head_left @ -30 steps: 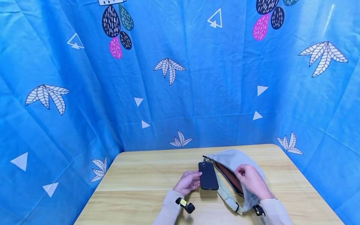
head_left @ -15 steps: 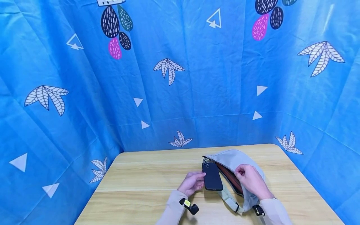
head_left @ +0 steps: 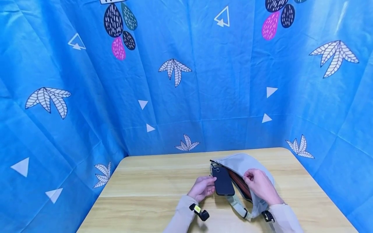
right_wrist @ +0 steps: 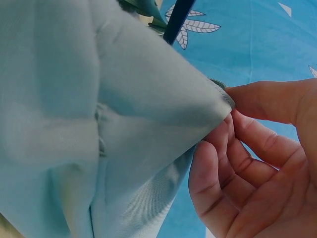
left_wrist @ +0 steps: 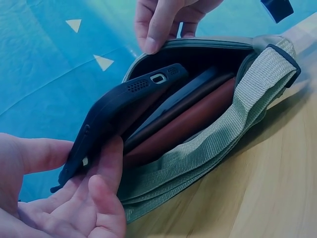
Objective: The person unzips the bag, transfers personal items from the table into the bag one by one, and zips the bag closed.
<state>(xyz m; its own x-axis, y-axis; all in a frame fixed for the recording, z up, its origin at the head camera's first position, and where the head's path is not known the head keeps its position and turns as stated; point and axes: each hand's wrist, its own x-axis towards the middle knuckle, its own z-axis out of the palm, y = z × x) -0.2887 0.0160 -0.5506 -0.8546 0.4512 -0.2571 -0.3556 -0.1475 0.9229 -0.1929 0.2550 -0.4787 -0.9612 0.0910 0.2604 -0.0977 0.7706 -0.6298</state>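
My left hand [head_left: 202, 188] pinches a black phone [head_left: 223, 182] between thumb and fingers, its camera side up in the head view. In the left wrist view the phone [left_wrist: 124, 99] is tilted over the mouth of a grey waist bag [head_left: 243, 161], its port end at the opening. Thumb and fingers of my right hand [head_left: 260, 184] pinch the bag's opening edge and hold it up, as the right wrist view shows on the bag's fabric [right_wrist: 153, 94]. Inside the bag lie a reddish-brown item [left_wrist: 198, 111] and a dark flat item beside it.
The bag's webbing strap [head_left: 237, 207] with a buckle lies along its near side on the wooden table [head_left: 145, 194]. A blue patterned cloth [head_left: 227, 90] hangs behind the table and at both sides. Each wrist carries a small black camera mount.
My left hand has moved right with the phone, which now overlaps the bag's opening in the head view. The right hand keeps its pinch on the bag's edge.
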